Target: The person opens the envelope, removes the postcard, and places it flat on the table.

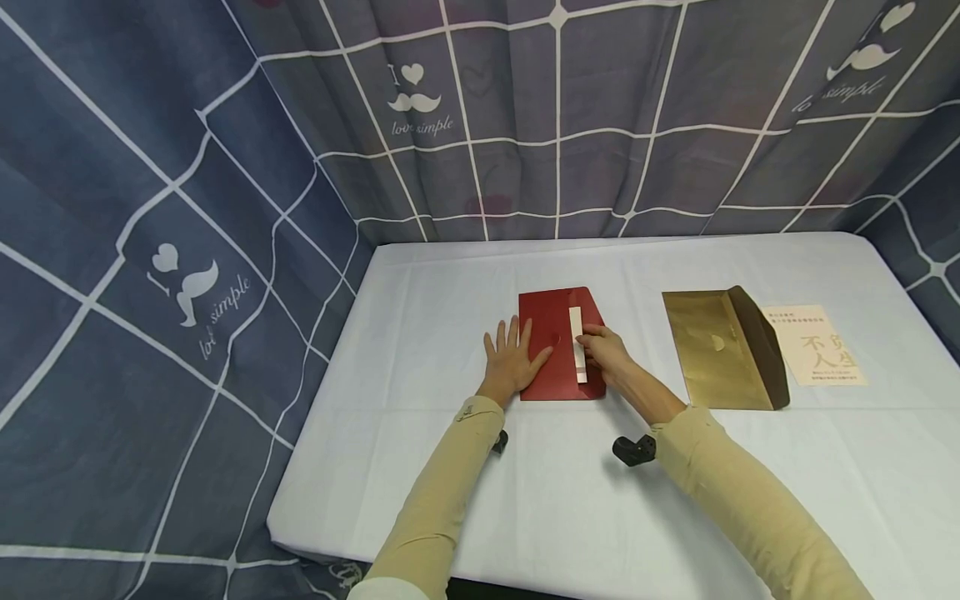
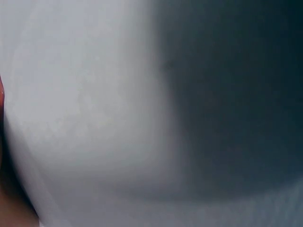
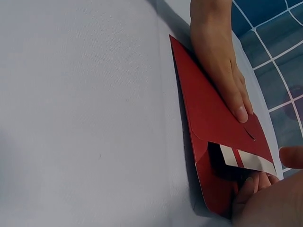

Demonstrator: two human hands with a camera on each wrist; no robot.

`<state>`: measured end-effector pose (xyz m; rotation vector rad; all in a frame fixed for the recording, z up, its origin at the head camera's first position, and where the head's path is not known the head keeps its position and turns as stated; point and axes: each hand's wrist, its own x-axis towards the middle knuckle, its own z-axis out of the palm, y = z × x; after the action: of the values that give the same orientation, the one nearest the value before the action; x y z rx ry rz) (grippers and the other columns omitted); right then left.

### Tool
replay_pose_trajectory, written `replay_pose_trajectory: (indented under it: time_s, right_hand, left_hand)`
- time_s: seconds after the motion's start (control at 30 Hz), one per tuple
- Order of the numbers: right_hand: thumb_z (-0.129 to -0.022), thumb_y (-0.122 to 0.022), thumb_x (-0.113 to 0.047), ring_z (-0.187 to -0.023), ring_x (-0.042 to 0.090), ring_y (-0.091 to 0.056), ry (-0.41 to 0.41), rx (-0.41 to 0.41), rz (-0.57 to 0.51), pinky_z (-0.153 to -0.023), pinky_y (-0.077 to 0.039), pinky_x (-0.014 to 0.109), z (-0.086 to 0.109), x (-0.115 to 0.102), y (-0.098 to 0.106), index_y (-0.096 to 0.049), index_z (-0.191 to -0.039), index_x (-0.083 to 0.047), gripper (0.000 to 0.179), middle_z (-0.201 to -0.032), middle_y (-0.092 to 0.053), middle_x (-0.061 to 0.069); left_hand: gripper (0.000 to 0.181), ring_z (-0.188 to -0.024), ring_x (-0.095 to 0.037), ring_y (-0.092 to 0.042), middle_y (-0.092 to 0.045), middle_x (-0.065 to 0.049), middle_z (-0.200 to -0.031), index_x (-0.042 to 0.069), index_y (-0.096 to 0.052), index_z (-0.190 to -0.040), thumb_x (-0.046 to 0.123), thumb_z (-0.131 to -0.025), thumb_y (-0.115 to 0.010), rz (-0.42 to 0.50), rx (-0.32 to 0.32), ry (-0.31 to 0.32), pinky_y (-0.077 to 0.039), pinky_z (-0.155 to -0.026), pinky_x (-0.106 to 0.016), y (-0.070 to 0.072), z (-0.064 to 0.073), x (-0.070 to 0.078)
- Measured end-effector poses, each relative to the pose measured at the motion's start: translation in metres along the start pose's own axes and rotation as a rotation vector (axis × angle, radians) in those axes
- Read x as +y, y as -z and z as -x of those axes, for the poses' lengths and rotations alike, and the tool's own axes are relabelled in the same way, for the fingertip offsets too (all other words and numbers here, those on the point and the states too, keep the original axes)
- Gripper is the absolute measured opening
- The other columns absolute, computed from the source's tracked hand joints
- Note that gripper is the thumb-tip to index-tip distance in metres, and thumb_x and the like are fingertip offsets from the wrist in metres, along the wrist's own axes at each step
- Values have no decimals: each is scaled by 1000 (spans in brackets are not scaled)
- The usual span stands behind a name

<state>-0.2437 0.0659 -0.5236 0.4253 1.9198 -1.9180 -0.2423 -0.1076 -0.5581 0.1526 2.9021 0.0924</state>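
Observation:
A red envelope (image 1: 546, 350) lies on the white-covered table, its flap (image 3: 215, 191) opened out to the right. Across its mouth shows a white card (image 1: 577, 346) as a narrow strip, with a red band seen in the right wrist view; the rest is hidden. My left hand (image 1: 509, 360) lies on the envelope's left part with fingers spread, thumb near the small slit (image 3: 250, 134). With its fingers at the flap side, my right hand (image 1: 606, 352) holds the card at the mouth. The left wrist view is mostly blurred, with skin at its left edge.
To the right lies a gold envelope (image 1: 705, 354) with its dark-lined flap open. Beside it, a cream card (image 1: 813, 346) with gold characters is partly overlapped by that flap. Grid-patterned curtains (image 1: 517, 108) stand behind and at both sides of the table (image 1: 562, 500).

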Motion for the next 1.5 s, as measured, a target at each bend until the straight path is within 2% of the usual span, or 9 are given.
replay_pose_trajectory:
  time_s: [0.43, 0.77, 1.03, 1.2, 1.5]
  right_hand:
    - [-99, -46, -11, -89, 15, -43, 63, 2, 93, -74, -41, 25, 1, 1, 3, -31, -143, 5, 49, -109, -44, 9]
    - [-100, -45, -11, -93, 18, -44, 62, 31, 104, -76, -42, 27, 3, -1, 5, -31, -143, 4, 48, -118, -44, 14]
    - [-99, -45, -10, -90, 16, -44, 51, 28, 80, -74, -43, 25, 2, 1, 5, -30, -143, 6, 50, -111, -44, 11]
    - [-100, -45, -10, -91, 17, -44, 47, 24, 67, -76, -42, 26, 2, 2, 6, -28, -144, 6, 50, -110, -44, 11]
    - [-100, -43, -9, -87, 14, -43, 46, 37, 57, -71, -41, 24, 2, 1, 9, -28, -145, 5, 50, -110, -44, 11]
  left_hand:
    - [77, -144, -30, 2, -1, -6, -160, 23, -3, -155, 68, -95, -16, -16, 7, -8, -3, -111, -54, 1, -1, 1]
    - [77, -144, -29, 4, 2, -5, -160, 24, 1, -155, 68, -94, -13, -35, -15, 1, -2, -111, -54, 0, -5, 0]
    - [76, -144, -29, 5, 3, -5, -160, 24, 2, -155, 68, -94, -15, -26, -21, 7, 0, -111, -54, -3, -5, -1]
    - [76, -144, -29, 3, 1, -5, -160, 24, -1, -155, 68, -95, -16, -23, -4, 5, -2, -111, -54, -3, -4, 0]
    - [76, -144, -30, 2, 0, -6, -160, 24, -2, -155, 68, -94, -14, -32, 14, 5, -2, -111, -54, -2, -1, 0]
